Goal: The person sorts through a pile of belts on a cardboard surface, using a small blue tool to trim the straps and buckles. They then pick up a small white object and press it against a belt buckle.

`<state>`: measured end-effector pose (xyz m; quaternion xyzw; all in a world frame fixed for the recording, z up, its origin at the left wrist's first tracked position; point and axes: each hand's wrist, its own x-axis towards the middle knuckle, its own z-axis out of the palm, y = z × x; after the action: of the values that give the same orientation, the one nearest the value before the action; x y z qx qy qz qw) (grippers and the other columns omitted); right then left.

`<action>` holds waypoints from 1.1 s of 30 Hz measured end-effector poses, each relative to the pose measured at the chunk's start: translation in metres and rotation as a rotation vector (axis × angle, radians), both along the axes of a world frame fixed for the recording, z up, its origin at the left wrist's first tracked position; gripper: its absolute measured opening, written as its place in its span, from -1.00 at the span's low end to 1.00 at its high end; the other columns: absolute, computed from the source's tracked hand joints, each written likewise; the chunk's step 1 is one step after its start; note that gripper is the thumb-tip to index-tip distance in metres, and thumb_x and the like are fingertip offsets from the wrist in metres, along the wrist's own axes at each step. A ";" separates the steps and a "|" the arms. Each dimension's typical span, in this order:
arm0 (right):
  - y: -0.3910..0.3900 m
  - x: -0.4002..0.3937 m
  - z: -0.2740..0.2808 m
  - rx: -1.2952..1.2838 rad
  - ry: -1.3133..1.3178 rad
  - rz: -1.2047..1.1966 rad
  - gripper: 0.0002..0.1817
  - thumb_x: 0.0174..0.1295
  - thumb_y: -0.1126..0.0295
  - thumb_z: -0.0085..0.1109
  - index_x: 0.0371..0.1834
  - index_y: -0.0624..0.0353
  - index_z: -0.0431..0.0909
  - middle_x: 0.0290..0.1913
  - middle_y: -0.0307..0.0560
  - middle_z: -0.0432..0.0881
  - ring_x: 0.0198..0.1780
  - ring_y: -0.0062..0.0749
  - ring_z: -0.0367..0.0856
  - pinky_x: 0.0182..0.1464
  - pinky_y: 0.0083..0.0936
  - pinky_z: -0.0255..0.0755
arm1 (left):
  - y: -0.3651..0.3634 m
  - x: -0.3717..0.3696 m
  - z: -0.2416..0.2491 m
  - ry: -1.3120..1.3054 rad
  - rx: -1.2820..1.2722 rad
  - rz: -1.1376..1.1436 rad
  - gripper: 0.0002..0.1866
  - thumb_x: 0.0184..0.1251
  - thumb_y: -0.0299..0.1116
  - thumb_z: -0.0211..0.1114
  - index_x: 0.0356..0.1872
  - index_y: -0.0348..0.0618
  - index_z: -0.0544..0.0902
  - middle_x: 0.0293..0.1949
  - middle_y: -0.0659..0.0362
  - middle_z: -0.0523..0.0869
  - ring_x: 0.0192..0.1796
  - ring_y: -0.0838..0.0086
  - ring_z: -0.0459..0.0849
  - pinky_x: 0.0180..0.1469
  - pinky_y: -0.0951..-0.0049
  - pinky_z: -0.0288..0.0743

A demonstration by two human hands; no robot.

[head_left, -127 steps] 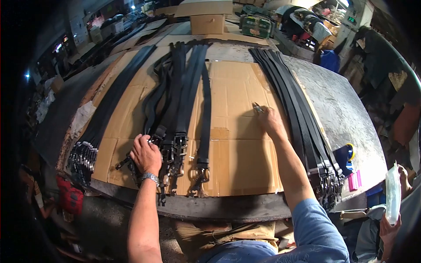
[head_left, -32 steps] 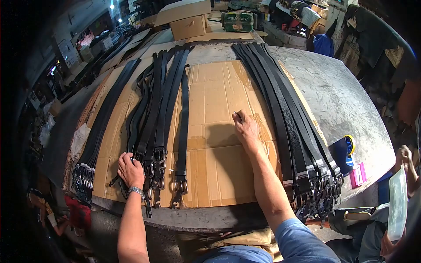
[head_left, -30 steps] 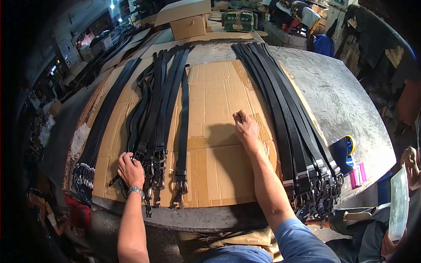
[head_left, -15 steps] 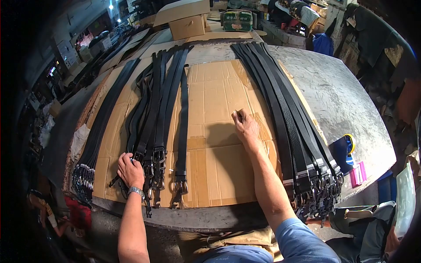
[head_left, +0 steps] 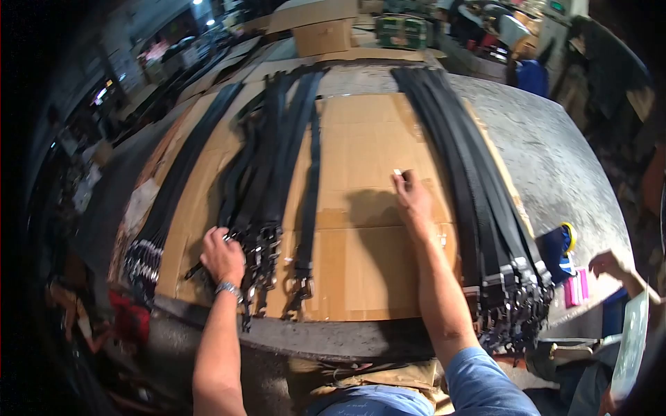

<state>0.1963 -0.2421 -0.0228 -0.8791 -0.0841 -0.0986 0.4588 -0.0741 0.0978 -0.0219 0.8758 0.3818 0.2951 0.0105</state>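
Note:
My left hand [head_left: 223,256] is closed on the buckle end of a black belt at the left side of the middle bunch of belts [head_left: 267,180]. Its fingers partly hide the buckle. Metal buckles [head_left: 267,249] crowd just right of it. A single black belt [head_left: 310,187] lies straight beside this bunch, buckle toward me. Over the bare cardboard, my right hand [head_left: 414,201] pinches a small white piece [head_left: 397,172] between thumb and fingers. The piece is too small and blurred to name. Its shadow falls on the cardboard sheet [head_left: 368,270].
More black belts lie in a left row [head_left: 184,170] and a thick right row [head_left: 472,173], buckles at the near edge. A blue-and-yellow item [head_left: 555,246] and a pink packet [head_left: 576,288] sit at right, near another person's hand [head_left: 614,267]. A cardboard box [head_left: 322,38] stands behind.
The view has swung, so everything sits further right in the picture. Another person's hand has appeared at the right edge. The white piece in my right hand shows more clearly; both hands keep their grips.

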 end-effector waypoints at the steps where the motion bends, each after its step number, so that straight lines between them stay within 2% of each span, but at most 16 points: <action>1: -0.001 0.000 -0.003 0.019 -0.068 0.001 -0.56 0.45 -0.14 0.05 -0.06 0.02 0.58 -0.26 0.15 0.75 -0.16 0.22 0.71 -0.16 0.03 0.52 | -0.002 -0.002 0.000 -0.004 0.017 -0.024 -0.67 0.32 -0.29 0.18 0.11 0.13 0.56 0.30 0.17 0.52 0.37 0.22 0.47 0.32 -0.04 0.29; 3: -0.005 0.010 -0.016 0.024 -0.103 0.058 -0.55 0.46 -0.14 0.05 -0.03 0.03 0.58 -0.25 0.16 0.74 -0.19 0.20 0.71 -0.16 0.02 0.52 | -0.008 -0.001 0.007 0.013 0.020 -0.013 -0.64 0.39 -0.22 0.19 0.19 0.06 0.55 0.31 0.15 0.51 0.38 0.22 0.46 0.32 -0.02 0.30; 6: -0.005 0.001 0.000 -0.049 -0.047 0.077 -0.52 0.47 -0.16 0.01 0.02 0.02 0.59 -0.20 0.17 0.75 -0.12 0.21 0.71 -0.09 0.01 0.52 | -0.007 0.000 0.004 -0.047 0.016 0.005 -0.48 0.56 0.06 0.08 0.37 0.03 0.44 0.40 0.14 0.48 0.42 0.16 0.43 0.37 -0.03 0.23; 9: -0.006 0.008 -0.003 -0.193 -0.046 0.077 -0.45 0.48 -0.21 -0.05 0.07 0.05 0.59 -0.14 0.20 0.74 -0.04 0.19 0.70 0.00 0.01 0.50 | -0.002 0.000 0.001 -0.039 -0.005 -0.004 -0.46 0.57 0.12 0.02 0.36 0.03 0.45 0.34 0.13 0.54 0.40 0.18 0.43 0.40 0.06 0.18; 14: -0.008 0.008 -0.004 -0.210 -0.033 0.102 -0.39 0.48 -0.24 -0.08 0.07 0.11 0.59 -0.10 0.24 0.73 -0.02 0.22 0.70 0.02 0.02 0.50 | -0.001 0.000 0.000 -0.023 -0.024 0.004 -0.46 0.57 0.13 0.02 0.35 0.04 0.46 0.34 0.14 0.54 0.40 0.20 0.43 0.40 0.06 0.18; 23: -0.007 -0.003 0.006 -0.202 -0.068 0.139 -0.45 0.47 -0.14 0.01 0.09 0.16 0.62 -0.08 0.23 0.75 0.01 0.20 0.70 0.03 -0.01 0.51 | -0.001 -0.001 0.001 -0.022 -0.014 0.000 -0.47 0.58 0.14 0.02 0.34 0.05 0.47 0.32 0.16 0.54 0.38 0.21 0.45 0.38 0.06 0.19; 26: -0.006 -0.004 0.004 -0.132 -0.131 0.182 -0.51 0.44 -0.08 0.08 0.10 0.12 0.63 -0.05 0.20 0.75 0.04 0.16 0.70 0.05 -0.06 0.52 | -0.001 -0.001 0.001 -0.026 -0.015 -0.007 -0.49 0.59 0.13 0.02 0.33 0.05 0.47 0.32 0.16 0.55 0.38 0.21 0.45 0.37 0.06 0.20; 31: -0.007 -0.002 0.002 0.010 -0.030 0.185 -0.60 0.38 0.04 0.17 0.11 0.04 0.64 -0.01 0.17 0.75 0.08 0.12 0.70 0.08 -0.14 0.53 | -0.002 -0.003 0.002 -0.083 -0.029 -0.033 -0.54 0.58 0.06 0.06 0.30 0.04 0.49 0.28 0.13 0.58 0.35 0.18 0.48 0.36 0.05 0.21; 33: -0.010 -0.007 -0.002 0.196 -0.043 0.227 -0.66 0.41 0.17 0.16 0.08 0.15 0.64 0.00 0.16 0.76 0.07 0.03 0.72 0.07 -0.21 0.54 | -0.003 -0.002 0.005 -0.037 -0.035 0.007 -0.56 0.56 0.00 0.10 0.31 0.06 0.48 0.27 0.14 0.59 0.33 0.21 0.49 0.35 0.11 0.23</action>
<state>0.1890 -0.2516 -0.0244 -0.8125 -0.1826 -0.0728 0.5488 -0.0764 0.0946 -0.0173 0.8684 0.3898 0.3048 0.0319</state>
